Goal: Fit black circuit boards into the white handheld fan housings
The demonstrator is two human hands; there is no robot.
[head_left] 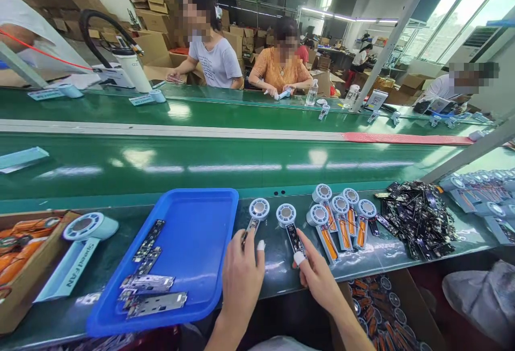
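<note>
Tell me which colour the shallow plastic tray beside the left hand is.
The shallow plastic tray is bright blue, seen in the head view.

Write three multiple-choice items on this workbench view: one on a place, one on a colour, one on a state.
1. Where does the blue tray lie?
A. left of both hands
B. right of the pile of black boards
C. on the far belt

2. What colour is the conveyor belt?
A. red
B. green
C. yellow

3. What is the left hand doing?
A. gripping a bottle
B. lying open, fingertip on a fan part
C. resting inside the tray

Answers:
1. A, the tray is left of the left hand and right hand.
2. B, its surface is green.
3. B, the taped finger meets the part's stem.
</note>
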